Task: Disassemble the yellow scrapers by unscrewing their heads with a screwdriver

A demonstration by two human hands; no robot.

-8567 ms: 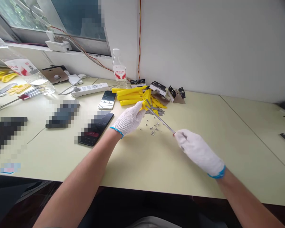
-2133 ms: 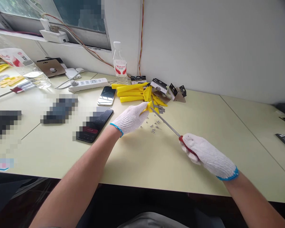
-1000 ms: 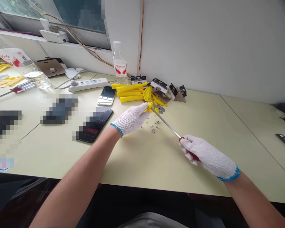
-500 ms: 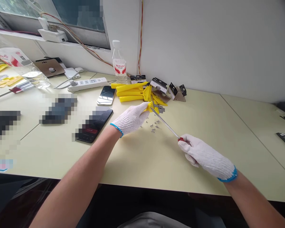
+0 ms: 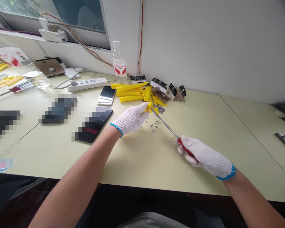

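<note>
Both my hands wear white knitted gloves with blue cuffs. My left hand [image 5: 132, 118] is closed around a yellow plastic scraper [image 5: 149, 106], most of it hidden by the glove. In my right hand [image 5: 205, 155] is a long screwdriver [image 5: 165, 124] with a red handle. Its shaft slants up to the left, and the tip meets the scraper's head. Below it, several small screws [image 5: 153, 130] lie scattered on the table. Grey metal blades [image 5: 161, 109] are just right of the scraper. Several yellow scraper handles [image 5: 130, 90] are piled behind my left hand.
Black card packages [image 5: 159, 83] lie by the wall. A water bottle [image 5: 120, 66] stands behind the pile, near a white power strip [image 5: 88, 84]. Phones [image 5: 106, 95] rest left of my hand. Another large bottle [image 5: 20, 61] leans in at far left. The table's front edge [image 5: 142, 187] runs below my arms.
My right hand has turned around the screwdriver's handle and shifted slightly left, so more of the red handle shows. My left hand and the scraper stay in place.
</note>
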